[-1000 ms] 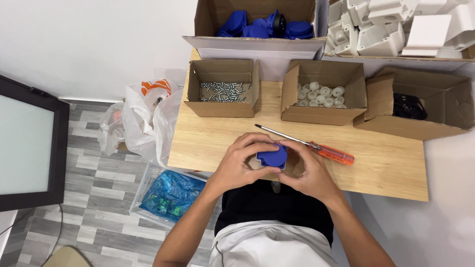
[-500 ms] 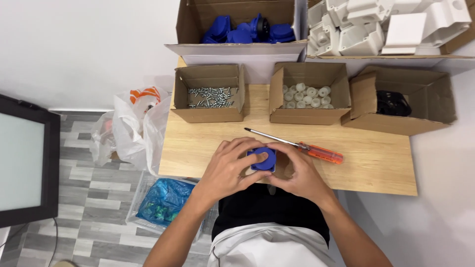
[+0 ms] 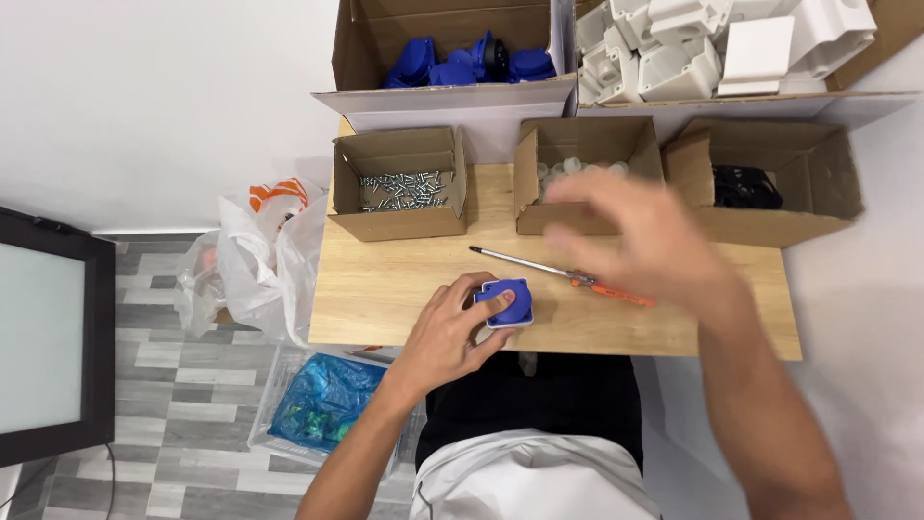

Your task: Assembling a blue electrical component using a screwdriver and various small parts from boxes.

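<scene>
Your left hand (image 3: 450, 332) alone now has the grip on the blue socket part (image 3: 507, 301), thumb and fingers closed round its near-left side and pressing it down on the tabletop (image 3: 385, 289) near the front edge, whereas half a second ago both hands cupped it together. Your right hand (image 3: 643, 236) has let go and risen, blurred and spread open holding nothing, over the orange-handled screwdriver (image 3: 568, 275) toward the box of small white pieces (image 3: 585, 173). The blue part is squarish with no clear long axis, its round face turned up toward you
</scene>
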